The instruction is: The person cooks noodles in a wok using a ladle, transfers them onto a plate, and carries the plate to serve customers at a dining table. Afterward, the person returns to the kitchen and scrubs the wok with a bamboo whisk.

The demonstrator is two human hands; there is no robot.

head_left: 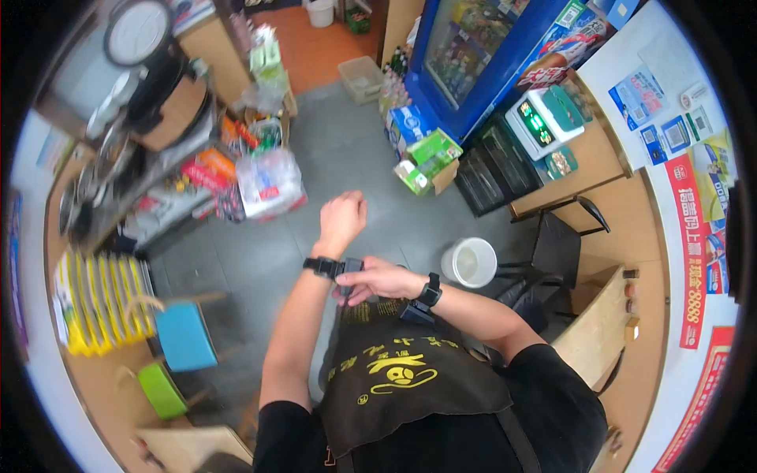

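My left hand is raised in front of me with its fingers curled into a fist, and nothing shows in it. A black strap with a dark device is around that wrist. My right hand reaches across to it, its thumb and fingers closed on the small black block at the side of the strap. Around my right wrist is another black band, with a dark block hanging below it. Both hands are above a dark apron with yellow print.
A white bucket stands on the grey floor right of my hands. Wrapped packs lie ahead left. A blue fridge, an open green box and a black chair are at the right. Blue stool at left.
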